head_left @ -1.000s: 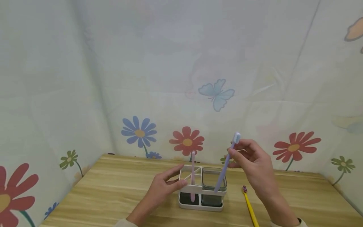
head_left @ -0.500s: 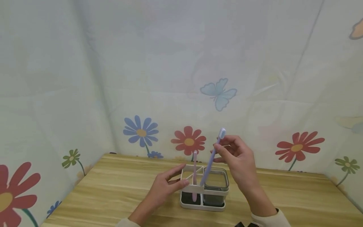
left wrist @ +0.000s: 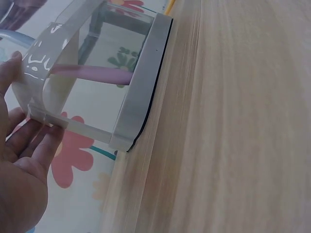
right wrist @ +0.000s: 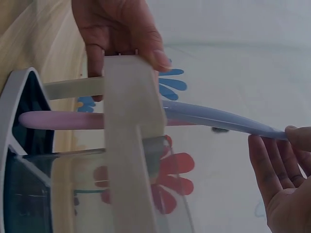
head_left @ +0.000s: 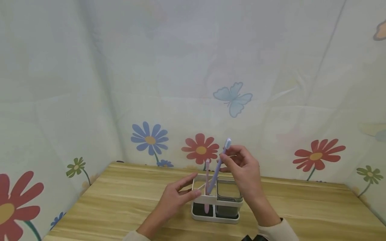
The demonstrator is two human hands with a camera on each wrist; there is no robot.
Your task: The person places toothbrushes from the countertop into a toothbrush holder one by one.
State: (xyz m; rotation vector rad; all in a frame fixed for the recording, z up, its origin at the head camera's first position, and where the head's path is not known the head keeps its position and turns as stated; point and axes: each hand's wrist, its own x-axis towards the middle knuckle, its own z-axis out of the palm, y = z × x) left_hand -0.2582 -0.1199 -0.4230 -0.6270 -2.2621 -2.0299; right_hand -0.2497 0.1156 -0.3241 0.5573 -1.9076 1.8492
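Observation:
In the head view, my left hand (head_left: 176,195) grips the left side of the white toothbrush holder (head_left: 221,201), thumb on the upper frame's front. A pink toothbrush (head_left: 207,170) stands in one of the holder's divided slots, and a clear cup (head_left: 227,211) sits in its right half. My right hand (head_left: 246,172) pinches a purple toothbrush (head_left: 216,175) just below its head. The brush leans bristles up, its handle end at the slot beside the pink one. In the right wrist view, the purple handle (right wrist: 218,118) reaches the edge of the holder's upper frame (right wrist: 129,97).
The holder stands on a wood-grain table (head_left: 129,201). Behind it hangs a pale cloth (head_left: 169,83) printed with flowers and a butterfly. A bit of something yellow (left wrist: 169,7) shows at the top of the left wrist view. A dark object (head_left: 256,238) is by the right sleeve.
My right hand has moved left, bringing the purple toothbrush from over the cup to the divided slots. The yellow toothbrush on the table no longer shows in the head view. My left hand keeps its grip.

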